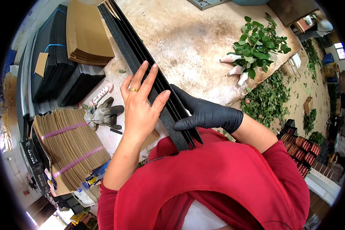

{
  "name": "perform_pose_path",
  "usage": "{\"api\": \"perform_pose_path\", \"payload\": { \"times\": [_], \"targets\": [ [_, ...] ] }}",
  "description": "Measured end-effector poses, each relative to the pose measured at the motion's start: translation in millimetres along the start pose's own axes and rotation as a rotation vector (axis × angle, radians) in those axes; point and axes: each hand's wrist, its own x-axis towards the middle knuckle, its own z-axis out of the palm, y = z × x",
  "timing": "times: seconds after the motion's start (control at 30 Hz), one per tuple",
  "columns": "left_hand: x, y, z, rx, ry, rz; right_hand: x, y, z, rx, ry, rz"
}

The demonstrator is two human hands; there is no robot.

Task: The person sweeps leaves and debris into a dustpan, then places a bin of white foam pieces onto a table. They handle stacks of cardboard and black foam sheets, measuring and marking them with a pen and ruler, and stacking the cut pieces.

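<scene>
We see the bare left hand point(140, 103) spread flat on a long stack of black sheets point(142, 61) slanting across the desk point(195, 38). The gloved right hand point(207, 113) grips the stack's right edge near the red-clad body. Grey gloves point(103, 114) lie just left.

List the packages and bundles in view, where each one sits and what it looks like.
Long black sheets: pressed between left hand and gloved right hand.
Strapped tan sheets: table's lower left, two pink bands.
Loose tan sheets: upper left.
Black stacks: far left, blue strap.
</scene>
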Motion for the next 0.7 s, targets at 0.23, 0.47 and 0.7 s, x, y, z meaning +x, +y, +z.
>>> {"api": "perform_pose_path", "payload": {
  "times": [0.23,0.47,0.7],
  "targets": [
    [-3.6,3.4,2.4,-0.114,0.024,-0.102,-0.4,10.6,-1.3,0.049,0.002,0.009],
    [-5.7,0.6,4.2,-0.083,0.046,-0.107,-2.6,4.2,-1.0,0.014,0.014,0.014],
    [-5.4,-4.9,3.2,-0.062,0.032,-0.061,-3.3,17.3,-5.5,0.068,0.018,-0.016]
  ]
}}
